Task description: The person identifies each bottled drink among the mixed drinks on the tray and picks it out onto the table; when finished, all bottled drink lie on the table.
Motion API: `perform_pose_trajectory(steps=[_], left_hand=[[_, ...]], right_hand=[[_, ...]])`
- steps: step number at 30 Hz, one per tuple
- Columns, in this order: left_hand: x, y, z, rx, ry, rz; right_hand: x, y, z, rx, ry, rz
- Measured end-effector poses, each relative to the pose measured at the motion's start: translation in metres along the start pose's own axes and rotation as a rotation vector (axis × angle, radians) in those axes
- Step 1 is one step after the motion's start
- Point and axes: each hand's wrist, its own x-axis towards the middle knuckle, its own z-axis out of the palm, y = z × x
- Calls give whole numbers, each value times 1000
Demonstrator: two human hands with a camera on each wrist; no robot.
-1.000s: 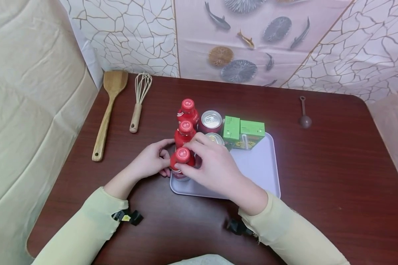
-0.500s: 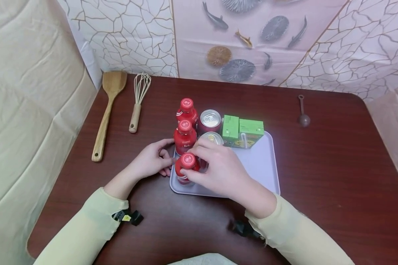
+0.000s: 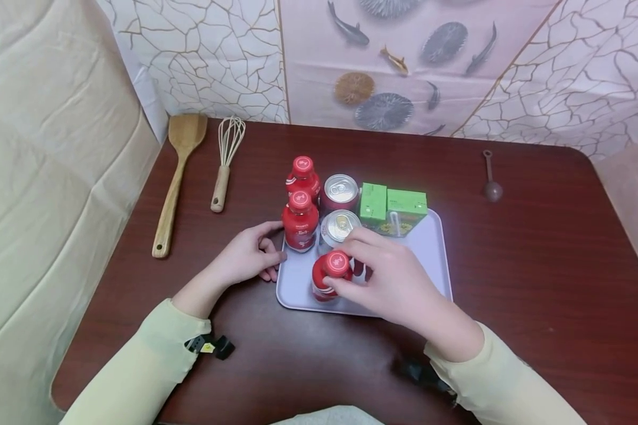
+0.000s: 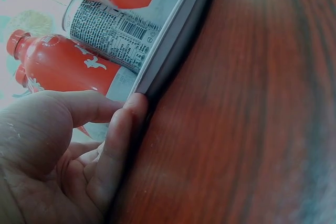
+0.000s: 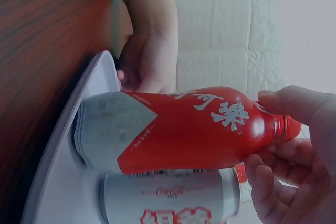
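We have the right hand (image 3: 390,271) partly closed, thumb and fingers pinching the neck of the front red bottle (image 3: 323,284). This bottle is over the near part of the pale tray (image 3: 433,254), in front of the silver can (image 3: 340,227); we cannot tell whether its base touches down. Our left hand (image 3: 250,255) pinches the tray's left rim, fingers bent, beside the middle red bottle (image 3: 300,229). Farther back we see two green cartons (image 3: 373,202).
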Motion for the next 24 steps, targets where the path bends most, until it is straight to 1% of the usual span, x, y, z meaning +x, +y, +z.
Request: perform_pose_trajectory(steps=[4, 9, 12, 16, 19, 24], left_hand=[[0, 0, 0, 3, 5, 5], [-1, 1, 1, 8, 9, -3], [-1, 2, 1, 7, 12, -7], [-1, 4, 1, 8, 14, -7], [-2, 4, 1, 4, 10, -12], [-2, 4, 1, -6, 5, -22]], right_hand=[[-8, 5, -8, 13, -6, 30], [-18, 10, -19, 0, -11, 75], [-22, 16, -24, -24, 3, 87], [-27, 24, -31, -69, 42, 93], [-31, 29, -36, -91, 55, 115], [-35, 37, -44, -84, 70, 166]])
